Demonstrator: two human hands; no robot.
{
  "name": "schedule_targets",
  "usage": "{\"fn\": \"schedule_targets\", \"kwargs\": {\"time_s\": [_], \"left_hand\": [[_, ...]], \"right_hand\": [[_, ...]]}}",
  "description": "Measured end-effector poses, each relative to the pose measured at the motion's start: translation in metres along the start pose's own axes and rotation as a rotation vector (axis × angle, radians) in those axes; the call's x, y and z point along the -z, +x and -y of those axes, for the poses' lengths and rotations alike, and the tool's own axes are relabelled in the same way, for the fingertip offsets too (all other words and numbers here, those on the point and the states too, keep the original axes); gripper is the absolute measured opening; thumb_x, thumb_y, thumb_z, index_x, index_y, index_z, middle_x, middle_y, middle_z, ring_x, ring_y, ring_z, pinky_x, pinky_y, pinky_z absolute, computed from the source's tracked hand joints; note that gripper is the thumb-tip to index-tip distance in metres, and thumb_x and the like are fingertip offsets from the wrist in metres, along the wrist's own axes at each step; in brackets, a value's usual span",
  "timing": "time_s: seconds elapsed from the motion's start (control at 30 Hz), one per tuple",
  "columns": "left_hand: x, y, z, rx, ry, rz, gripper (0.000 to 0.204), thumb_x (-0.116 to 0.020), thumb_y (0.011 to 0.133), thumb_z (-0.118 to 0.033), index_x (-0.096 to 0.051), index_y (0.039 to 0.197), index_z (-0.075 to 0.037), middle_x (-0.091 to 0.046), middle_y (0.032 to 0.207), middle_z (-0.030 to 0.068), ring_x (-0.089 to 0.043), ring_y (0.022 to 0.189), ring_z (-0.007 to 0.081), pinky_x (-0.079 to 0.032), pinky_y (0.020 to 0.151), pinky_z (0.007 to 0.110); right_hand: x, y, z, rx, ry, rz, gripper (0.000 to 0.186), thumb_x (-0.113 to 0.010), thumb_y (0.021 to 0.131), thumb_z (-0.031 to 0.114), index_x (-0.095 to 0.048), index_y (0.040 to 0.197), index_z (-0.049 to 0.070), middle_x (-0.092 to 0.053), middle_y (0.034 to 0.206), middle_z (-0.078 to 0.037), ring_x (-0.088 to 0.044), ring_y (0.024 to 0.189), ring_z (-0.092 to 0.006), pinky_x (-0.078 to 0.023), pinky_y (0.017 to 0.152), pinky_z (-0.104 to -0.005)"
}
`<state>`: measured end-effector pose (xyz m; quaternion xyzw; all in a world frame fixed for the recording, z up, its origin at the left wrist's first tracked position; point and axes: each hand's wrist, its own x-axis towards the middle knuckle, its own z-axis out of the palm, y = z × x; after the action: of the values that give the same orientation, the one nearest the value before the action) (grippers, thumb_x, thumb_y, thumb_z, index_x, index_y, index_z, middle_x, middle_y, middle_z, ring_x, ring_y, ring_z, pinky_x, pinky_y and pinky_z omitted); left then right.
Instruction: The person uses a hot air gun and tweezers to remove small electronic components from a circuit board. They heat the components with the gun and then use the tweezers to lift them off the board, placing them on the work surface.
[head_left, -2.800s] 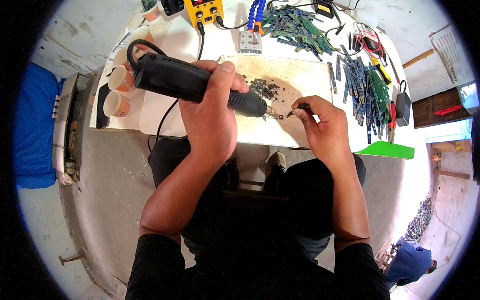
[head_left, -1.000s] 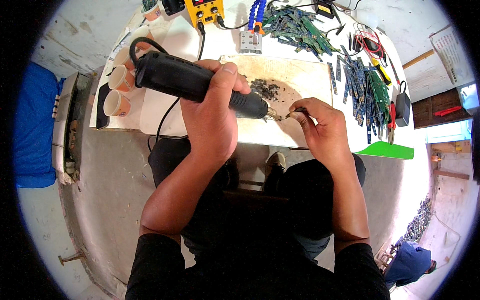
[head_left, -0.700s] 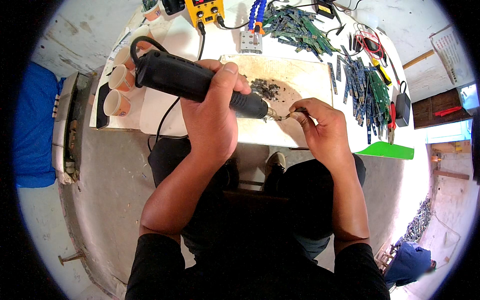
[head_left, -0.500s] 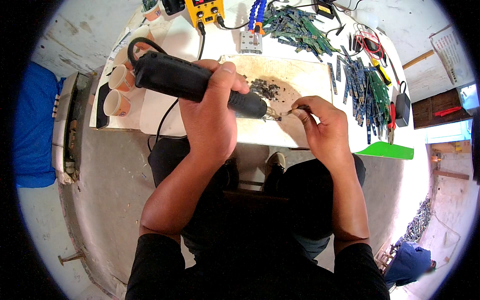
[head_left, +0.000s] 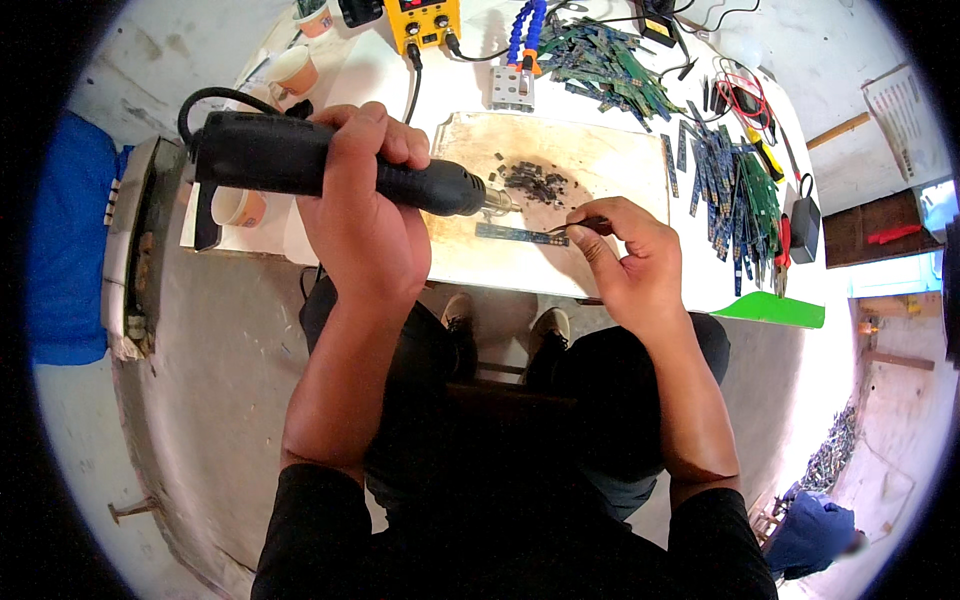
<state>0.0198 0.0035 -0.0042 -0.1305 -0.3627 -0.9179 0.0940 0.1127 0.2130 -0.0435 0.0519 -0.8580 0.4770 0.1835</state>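
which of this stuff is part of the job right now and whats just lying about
Part of the job, it seems:
black hot-air tool in the left hand
thin dark tool in the right hand
circuit strip near the nozzle
small dark pieces

Apparently just lying about:
paper cup
red-handled pliers
yellow-handled tool

A black top whose short sleeves leave the forearms bare, worn with black trousers. The shoes have pale, rounded toes. Left hand and right hand are bare.
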Motion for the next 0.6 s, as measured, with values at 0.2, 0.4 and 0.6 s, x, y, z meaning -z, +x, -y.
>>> {"fn": "schedule_targets", "kwargs": {"time_s": [0.2,0.4,0.6], "left_hand": [[0.002,0.004,-0.005,-0.03,-0.003,-0.021,0.016,-0.066,0.091,-0.005,-0.053,0.1,-0.006,-0.055,0.075,0.0047,-0.056,0.069,0.0147,-0.05,0.073,0.034],[0.003,0.006,-0.006,-0.024,-0.013,-0.044,0.015,-0.066,0.091,-0.005,-0.053,0.098,-0.004,-0.056,0.073,0.0054,-0.056,0.067,0.0149,-0.049,0.072,0.033],[0.005,0.005,-0.005,-0.035,0.02,-0.026,0.013,-0.066,0.091,-0.006,-0.055,0.098,-0.005,-0.057,0.072,0.0046,-0.058,0.068,0.0153,-0.05,0.073,0.033]], "right_hand": [[-0.017,0.002,0.004,0.008,-0.012,0.026,0.012,-0.071,0.086,-0.002,-0.069,0.098,-0.001,-0.071,0.093,-0.017,-0.071,0.084,-0.031,-0.054,0.077,-0.034],[-0.018,0.003,0.005,0.011,-0.065,0.024,0.01,-0.071,0.09,0.001,-0.07,0.099,-0.001,-0.072,0.093,-0.012,-0.069,0.083,-0.0183,-0.053,0.078,-0.0289],[-0.021,0.005,0.006,0.0,-0.076,0.034,0.01,-0.071,0.09,0.001,-0.069,0.099,-0.001,-0.072,0.092,-0.012,-0.069,0.083,-0.0182,-0.053,0.078,-0.0292]]}}
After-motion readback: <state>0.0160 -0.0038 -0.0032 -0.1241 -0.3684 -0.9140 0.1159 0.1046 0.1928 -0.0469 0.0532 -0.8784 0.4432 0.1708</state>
